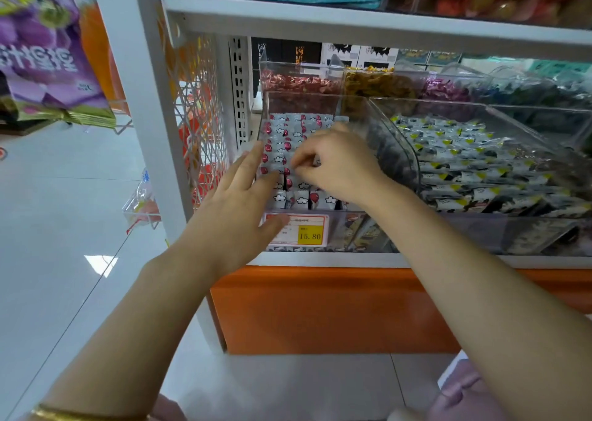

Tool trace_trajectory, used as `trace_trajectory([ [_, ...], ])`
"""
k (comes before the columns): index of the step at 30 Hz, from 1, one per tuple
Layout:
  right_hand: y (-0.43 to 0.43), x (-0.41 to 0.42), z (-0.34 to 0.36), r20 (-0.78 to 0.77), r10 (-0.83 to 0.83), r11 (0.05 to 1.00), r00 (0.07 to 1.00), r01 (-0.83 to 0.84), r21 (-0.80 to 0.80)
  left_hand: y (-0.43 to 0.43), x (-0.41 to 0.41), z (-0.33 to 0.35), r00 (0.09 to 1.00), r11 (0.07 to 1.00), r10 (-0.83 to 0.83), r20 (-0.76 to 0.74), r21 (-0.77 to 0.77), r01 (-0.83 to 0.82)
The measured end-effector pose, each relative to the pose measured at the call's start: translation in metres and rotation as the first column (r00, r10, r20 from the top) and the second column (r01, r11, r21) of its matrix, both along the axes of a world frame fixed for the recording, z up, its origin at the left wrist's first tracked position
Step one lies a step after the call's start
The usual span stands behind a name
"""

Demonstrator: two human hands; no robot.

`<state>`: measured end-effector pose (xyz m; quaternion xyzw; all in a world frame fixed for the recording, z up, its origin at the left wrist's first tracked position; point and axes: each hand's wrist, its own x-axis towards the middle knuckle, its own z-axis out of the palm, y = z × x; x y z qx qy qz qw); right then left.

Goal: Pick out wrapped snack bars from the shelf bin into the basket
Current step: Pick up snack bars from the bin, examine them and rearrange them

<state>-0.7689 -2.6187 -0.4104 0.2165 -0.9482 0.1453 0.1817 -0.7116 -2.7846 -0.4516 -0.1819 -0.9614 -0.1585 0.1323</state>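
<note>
The right hand (336, 164) is working inside the clear bin (395, 146), its grip pinching snack bars (288, 132) packed directly under its fingertips, lying seemingly crosswise. The left hand (243, 203), fingers spread, is touching the bin's left front corner. No basket is showing.

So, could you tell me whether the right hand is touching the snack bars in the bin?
Touching: in the head view the right hand pinches the snack bars with curled fingertips.
</note>
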Motion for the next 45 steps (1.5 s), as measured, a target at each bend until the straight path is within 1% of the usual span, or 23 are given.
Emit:
trace_trajectory([
  [2,-0.006,-0.003,-0.001,-0.016,-0.002,0.983,1.000,0.005,0.185,0.000,0.001,0.001,1.000,1.000,-0.004,-0.005,0.016,0.004],
  [3,-0.008,-0.005,-0.001,-0.021,-0.005,0.974,1.000,0.010,0.224,0.001,0.001,0.001,1.000,1.000,-0.005,-0.011,0.026,0.006],
  [5,-0.011,-0.006,-0.001,-0.020,0.006,0.979,1.000,-0.001,0.204,0.002,0.002,0.003,1.000,0.999,-0.005,-0.020,0.051,0.006],
  [7,-0.008,-0.006,0.002,-0.002,0.031,0.995,1.000,-0.031,0.093,0.004,0.003,0.006,1.000,0.996,-0.002,-0.029,0.086,0.005],
  [9,-0.003,-0.002,0.006,0.010,0.058,0.992,0.998,-0.057,-0.115,0.005,0.003,0.009,0.998,0.990,0.011,-0.055,0.143,-0.003],
  [10,0.000,0.002,0.009,0.002,0.066,0.968,0.998,-0.064,-0.242,0.006,0.004,0.010,0.997,0.984,0.024,-0.077,0.176,-0.010],
  [12,0.007,0.011,0.016,-0.056,0.049,0.888,0.997,-0.070,-0.454,0.007,0.005,0.013,0.990,0.974,0.058,-0.127,0.226,-0.028],
  [13,0.011,0.016,0.019,-0.084,0.034,0.845,0.996,-0.074,-0.530,0.007,0.005,0.014,0.986,0.970,0.071,-0.150,0.241,-0.033],
  [16,0.023,0.031,0.024,-0.097,0.022,0.747,0.995,-0.080,-0.660,0.008,0.007,0.016,0.973,0.962,0.080,-0.218,0.273,-0.018],
  [18,0.031,0.040,0.022,-0.080,0.006,0.653,0.997,-0.065,-0.755,0.010,0.011,0.017,0.967,0.955,0.080,-0.242,0.295,-0.005],
  [19,0.035,0.045,0.020,-0.063,-0.002,0.593,0.998,-0.050,-0.803,0.011,0.013,0.018,0.968,0.947,0.083,-0.235,0.322,-0.003],
  [21,0.040,0.055,0.013,0.008,0.026,0.464,1.000,-0.005,-0.886,0.015,0.015,0.019,0.982,0.918,0.082,-0.170,0.397,-0.008],
  [22,0.042,0.060,0.009,0.055,0.066,0.384,0.996,0.026,-0.923,0.017,0.015,0.019,0.990,0.905,0.070,-0.122,0.425,-0.011],
  [24,0.043,0.068,0.001,0.142,0.166,0.194,0.976,0.109,-0.975,0.020,0.015,0.019,0.999,0.877,0.025,-0.030,0.480,-0.007],
  [26,0.044,0.074,-0.005,0.203,0.254,0.035,0.946,0.201,-0.979,0.023,0.017,0.019,0.998,0.794,-0.025,0.052,0.608,-0.012],
  [28,0.044,0.078,-0.009,0.234,0.338,-0.054,0.912,0.267,-0.962,0.025,0.019,0.020,0.988,0.683,-0.060,0.139,0.727,-0.061],
  [30,0.045,0.080,-0.011,0.239,0.432,-0.098,0.870,0.309,-0.946,0.025,0.020,0.020,0.964,0.533,-0.131,0.230,0.837,-0.127],
  [31,0.046,0.081,-0.012,0.241,0.471,-0.103,0.849,0.324,-0.941,0.024,0.020,0.020,0.950,0.461,-0.165,0.266,0.872,-0.164],
  [34,0.047,0.083,-0.014,0.240,0.519,-0.087,0.820,0.330,-0.940,0.024,0.021,0.022,0.915,0.302,-0.221,0.337,0.916,-0.264],
  [38,0.048,0.083,-0.015,0.239,0.517,-0.111,0.822,0.342,-0.933,0.026,0.024,0.022,0.909,0.181,-0.240,0.342,0.935,-0.304],
  [41,0.049,0.081,-0.014,0.254,0.502,-0.152,0.827,0.374,-0.915,0.028,0.025,0.023,0.884,0.069,-0.340,0.320,0.946,-0.316],
  [42,0.051,0.080,-0.013,0.256,0.491,-0.171,0.832,0.381,-0.909,0.028,0.025,0.024,0.872,0.056,-0.379,0.311,0.948,-0.314],
  [45,0.055,0.078,-0.010,0.260,0.467,-0.208,0.845,0.391,-0.897,0.028,0.026,0.023,0.848,0.077,-0.443,0.290,0.955,-0.286],
])
